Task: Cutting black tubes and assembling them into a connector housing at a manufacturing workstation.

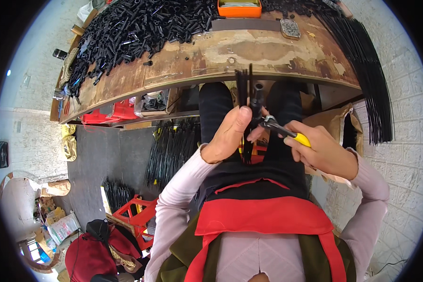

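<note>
Above my lap, my left hand (228,133) is closed around a bundle of thin black rods (242,89), thumb on top. A short black tube (257,96) with a hollow upper end stands beside the rods, at the same fingers. Gripped in my right hand (325,149) is a pair of pliers (283,129) with black and yellow handles. The metal head of the pliers reaches to the tube's side near my left fingertips. Whether the jaws touch the tube I cannot tell. The rods' lower ends show beneath my left hand.
A worn wooden table (263,49) curves across ahead, bearing a large heap of short black tubes (141,28) and an orange box (239,8). Long black rods (369,80) hang over its right edge. More rods (171,150) lie low at left, near a red frame (136,214).
</note>
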Available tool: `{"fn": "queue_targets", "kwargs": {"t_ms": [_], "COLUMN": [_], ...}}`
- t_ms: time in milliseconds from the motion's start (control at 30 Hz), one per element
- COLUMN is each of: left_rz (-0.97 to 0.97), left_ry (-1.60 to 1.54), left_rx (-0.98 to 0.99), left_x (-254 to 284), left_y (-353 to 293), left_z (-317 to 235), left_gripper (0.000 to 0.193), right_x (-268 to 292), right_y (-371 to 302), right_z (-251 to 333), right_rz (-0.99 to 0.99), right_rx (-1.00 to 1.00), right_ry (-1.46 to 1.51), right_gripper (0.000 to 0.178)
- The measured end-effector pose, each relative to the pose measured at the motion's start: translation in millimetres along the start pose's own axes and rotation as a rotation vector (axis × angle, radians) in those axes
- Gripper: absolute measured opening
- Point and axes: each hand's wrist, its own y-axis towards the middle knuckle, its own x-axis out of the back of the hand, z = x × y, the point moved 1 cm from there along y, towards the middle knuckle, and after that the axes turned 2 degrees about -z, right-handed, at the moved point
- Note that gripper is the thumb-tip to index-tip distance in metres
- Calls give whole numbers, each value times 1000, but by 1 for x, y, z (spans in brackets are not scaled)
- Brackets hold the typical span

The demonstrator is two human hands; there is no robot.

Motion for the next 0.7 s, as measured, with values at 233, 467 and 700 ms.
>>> {"fn": "queue_targets", "kwargs": {"t_ms": [233, 467, 700], "left_rz": [20, -103, 17], "left_ry": [-39, -2, -11], "left_rx": [-1, -26, -24], "left_x": [-4, -5, 0], "left_y": [0, -1, 0], "left_z": [-2, 2, -9], "left_gripper": [58, 55, 62], "right_x": [2, 14, 11], "right_y": [1, 10, 4], "right_z": [-16, 8, 1], "right_rz": [80, 195, 101], "right_rx": [102, -85, 126], "right_ry": [240, 154, 99], "right_gripper": [38, 32, 25]}}
